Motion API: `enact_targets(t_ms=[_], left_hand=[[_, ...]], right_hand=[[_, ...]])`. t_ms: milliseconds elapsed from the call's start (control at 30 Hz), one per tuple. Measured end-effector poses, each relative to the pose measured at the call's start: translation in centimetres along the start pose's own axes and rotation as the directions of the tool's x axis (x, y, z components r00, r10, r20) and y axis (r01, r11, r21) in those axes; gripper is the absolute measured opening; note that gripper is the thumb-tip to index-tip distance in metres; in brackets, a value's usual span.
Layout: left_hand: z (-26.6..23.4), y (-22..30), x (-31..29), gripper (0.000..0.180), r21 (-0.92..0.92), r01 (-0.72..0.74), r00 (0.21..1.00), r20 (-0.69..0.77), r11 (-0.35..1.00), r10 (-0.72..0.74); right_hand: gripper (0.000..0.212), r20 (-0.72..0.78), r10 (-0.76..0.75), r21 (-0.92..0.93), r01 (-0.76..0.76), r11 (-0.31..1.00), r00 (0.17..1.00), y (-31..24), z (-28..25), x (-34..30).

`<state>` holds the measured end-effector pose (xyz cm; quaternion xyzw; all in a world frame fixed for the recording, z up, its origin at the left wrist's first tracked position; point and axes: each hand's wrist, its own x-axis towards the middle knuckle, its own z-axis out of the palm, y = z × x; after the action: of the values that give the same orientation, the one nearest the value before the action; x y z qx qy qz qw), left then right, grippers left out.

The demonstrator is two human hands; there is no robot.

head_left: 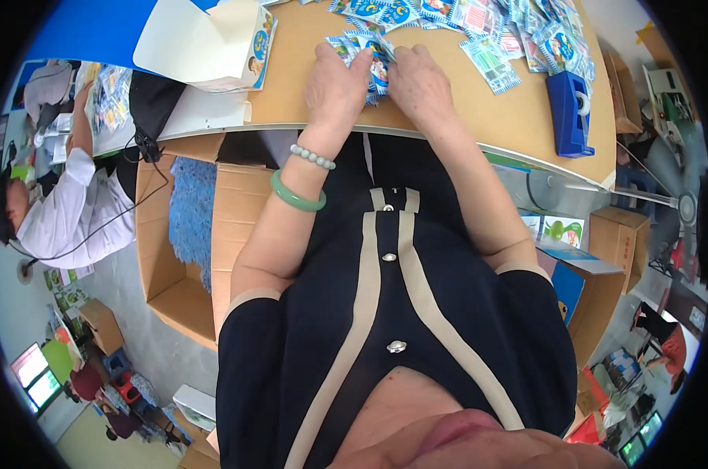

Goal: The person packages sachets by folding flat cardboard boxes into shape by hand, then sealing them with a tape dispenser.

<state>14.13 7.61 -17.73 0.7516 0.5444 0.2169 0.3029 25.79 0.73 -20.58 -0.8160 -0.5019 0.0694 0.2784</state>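
Near the table's front edge, my left hand (pixel 337 84) and my right hand (pixel 421 84) are close together around several small blue-and-white sachets (pixel 377 69). The left thumb presses on the sachets from one side, with the fingers curled at their edge. On the opposite side, the right fingers are bent against the same bunch; part of their grip is hidden. A large loose pile of similar sachets (pixel 479 17) spreads beyond my hands and to the right. One sachet (pixel 491 66) with a green panel lies apart at the pile's near edge.
An open white carton (pixel 202 47) stands at the table's left. At the right edge sits a blue tape dispenser (pixel 566 117). Below the table are a cardboard box (pixel 178 301) with blue shredded material and another box (pixel 596 313). A co-worker (pixel 80 203) works at the left.
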Motion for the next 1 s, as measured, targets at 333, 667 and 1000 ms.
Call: enact_targets(t_ms=[333,667,1000], left_hand=[[0.5,-4.3,2.5,0.054,-0.316,-0.059,0.989,0.110,0.947,0.099],[1.7,-2.9,2.2,0.064,-0.237,0.028,1.000,-0.001,0.971,-0.029],[1.1,-2.1,1.3,0.062,-0.196,0.073,0.997,-0.019,0.978,-0.079]], right_hand=[[0.026,0.064,0.072,0.399,-0.091,0.913,0.995,-2.3,-0.1,-1.3],[0.037,-0.144,-0.250,0.470,0.288,0.834,0.957,-0.2,0.3,-2.5],[0.041,-0.132,0.356,-0.294,-0.380,0.877,0.925,11.7,-8.3,2.1]])
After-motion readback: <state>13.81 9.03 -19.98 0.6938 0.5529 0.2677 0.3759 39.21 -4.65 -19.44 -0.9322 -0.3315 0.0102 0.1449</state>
